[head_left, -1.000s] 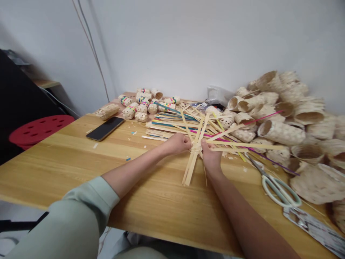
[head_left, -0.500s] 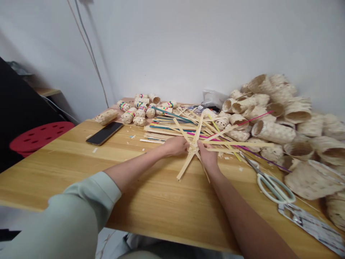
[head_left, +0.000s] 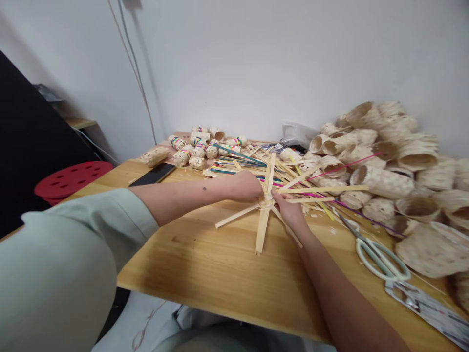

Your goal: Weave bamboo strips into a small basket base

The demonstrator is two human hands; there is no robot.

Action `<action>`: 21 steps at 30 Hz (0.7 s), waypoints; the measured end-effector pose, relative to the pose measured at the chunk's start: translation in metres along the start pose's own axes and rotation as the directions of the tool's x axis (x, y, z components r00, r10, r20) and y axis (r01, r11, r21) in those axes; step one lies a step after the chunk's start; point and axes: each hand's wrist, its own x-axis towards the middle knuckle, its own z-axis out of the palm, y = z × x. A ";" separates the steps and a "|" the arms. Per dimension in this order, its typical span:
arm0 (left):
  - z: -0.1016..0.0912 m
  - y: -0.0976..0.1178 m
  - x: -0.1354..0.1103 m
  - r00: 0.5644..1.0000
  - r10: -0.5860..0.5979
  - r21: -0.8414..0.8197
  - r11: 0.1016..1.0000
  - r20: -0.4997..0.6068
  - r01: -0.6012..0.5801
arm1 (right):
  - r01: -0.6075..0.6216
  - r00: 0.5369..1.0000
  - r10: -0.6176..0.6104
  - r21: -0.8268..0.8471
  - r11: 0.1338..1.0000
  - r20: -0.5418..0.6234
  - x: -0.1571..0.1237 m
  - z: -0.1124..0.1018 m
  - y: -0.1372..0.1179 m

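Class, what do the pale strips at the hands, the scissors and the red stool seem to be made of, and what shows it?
Pale strips: probably bamboo or similar split plant material, unpainted; flat, straw-coloured.
Scissors: blades look like metal, grey; the pale, smooth handles are likely plastic.
Red stool: plastic or painted metal, I cannot tell; evenly coloured, with round holes.

Single head-cam view: fwd & down, close over table (head_left: 220, 269), twd wall (head_left: 256, 63).

woven strips (head_left: 263, 229): matt, bamboo-like | tabletop (head_left: 220, 269): smooth wood | phone (head_left: 154, 174): glossy
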 end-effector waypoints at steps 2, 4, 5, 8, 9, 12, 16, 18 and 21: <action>-0.002 -0.002 -0.003 0.998 0.065 0.034 0.997 -0.018 -0.064 | -0.034 0.999 0.033 0.029 0.999 0.032 -0.002 -0.001 -0.005; -0.004 -0.004 -0.006 0.993 0.111 0.047 0.993 -0.031 -0.109 | -0.069 0.995 0.064 0.070 0.995 0.077 -0.004 -0.002 -0.009; -0.006 -0.006 -0.007 0.991 0.125 0.046 0.991 -0.038 -0.123 | -0.081 0.992 0.071 0.092 0.992 0.102 -0.005 -0.003 -0.010; -0.013 -0.009 -0.012 0.987 0.135 0.019 0.991 -0.084 -0.134 | -0.076 0.983 0.056 0.111 0.991 0.174 -0.007 -0.005 -0.013; -0.016 -0.009 -0.013 0.986 0.131 0.002 0.991 -0.101 -0.131 | -0.068 0.980 0.048 0.104 0.992 0.192 -0.007 -0.005 -0.014; -0.024 -0.007 -0.015 0.982 0.124 -0.040 0.991 -0.145 -0.131 | -0.055 0.976 0.038 0.073 0.996 0.215 -0.008 -0.006 -0.016; -0.027 0.002 -0.017 0.950 0.233 0.025 0.972 -0.210 -0.233 | -0.098 0.973 0.056 0.179 0.979 0.224 -0.008 -0.007 -0.019; -0.024 0.006 -0.021 0.931 0.264 0.095 0.964 -0.253 -0.248 | -0.115 0.970 0.055 0.245 0.963 0.237 -0.007 -0.007 -0.019; -0.018 0.011 -0.030 0.910 0.286 0.144 0.957 -0.300 -0.253 | -0.110 0.972 0.040 0.296 0.949 0.233 -0.006 -0.007 -0.019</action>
